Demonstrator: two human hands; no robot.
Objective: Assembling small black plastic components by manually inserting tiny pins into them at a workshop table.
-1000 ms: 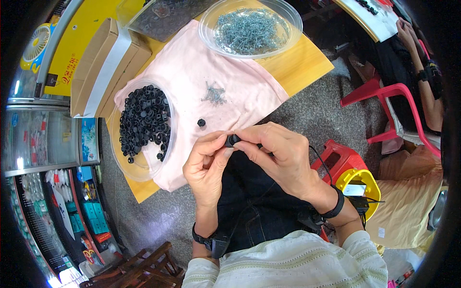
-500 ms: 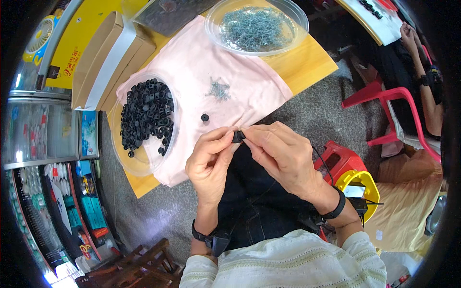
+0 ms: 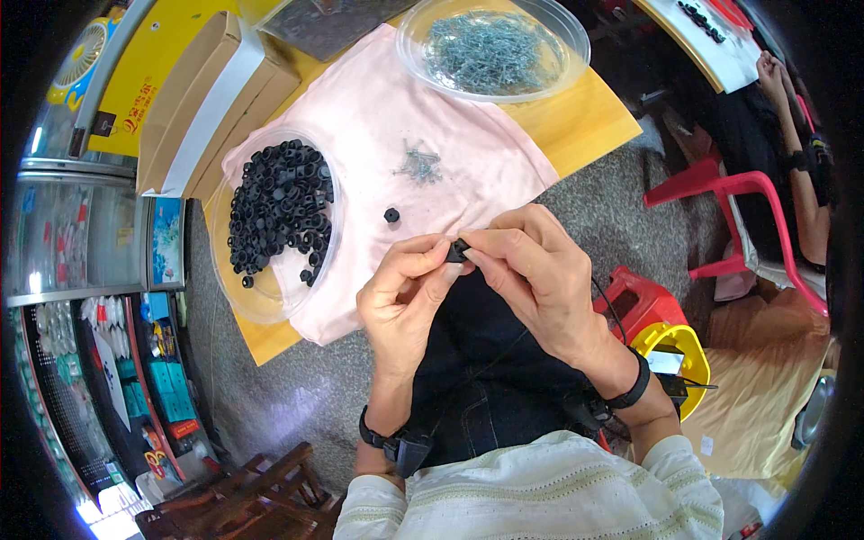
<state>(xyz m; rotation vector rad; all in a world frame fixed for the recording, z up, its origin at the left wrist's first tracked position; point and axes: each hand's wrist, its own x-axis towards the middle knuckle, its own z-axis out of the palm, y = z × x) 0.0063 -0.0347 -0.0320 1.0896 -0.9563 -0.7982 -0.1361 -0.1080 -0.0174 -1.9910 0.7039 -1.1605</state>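
Observation:
A small black plastic cap (image 3: 458,250) is held between the fingertips of both hands, over my lap near the cloth's front edge. My left hand (image 3: 399,306) pinches it from the left with thumb and forefinger. From the right, my right hand (image 3: 543,283) closes its thumb and fingers on it; whether anything thin is also in that pinch cannot be seen. One loose black cap (image 3: 391,215) lies on the pink cloth (image 3: 360,117), just beyond my left hand. Farther back on the cloth is a small heap of thin metal screws (image 3: 419,163).
A clear round tub (image 3: 335,236) of many black caps stands left on the wooden table (image 3: 589,117). Another clear tub (image 3: 583,67) with screws is at the back. A cardboard box (image 3: 202,108) stands far left. Right are a red-pink chair (image 3: 765,189) and a seated person's arm (image 3: 799,162).
Both hands keep hold of the black cap, which has turned slightly and now sits a little higher and to the right. My right fingers have shifted their grip.

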